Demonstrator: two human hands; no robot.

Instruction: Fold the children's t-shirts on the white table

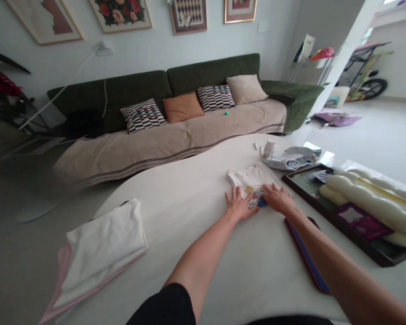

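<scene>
A small white T-shirt [250,175] with a coloured print and lettering lies on the white table [176,198]. My left hand [238,204] rests on its near left part with the fingers spread. On the right part of the print lies my right hand [278,198], flat, fingers apart. Both palms hide some of the lettering. Left on the table is a stack of folded cloth [104,248], white on top with pink beneath.
Right of my hands stands a dark-framed tray [338,225] bearing a cream puffy object [375,198]. Under my right forearm lies a flat blue item [306,253] with dark red edging. Behind the shirt are a white bottle [269,149] and a plastic packet [292,158]. A green sofa [213,67] stands beyond.
</scene>
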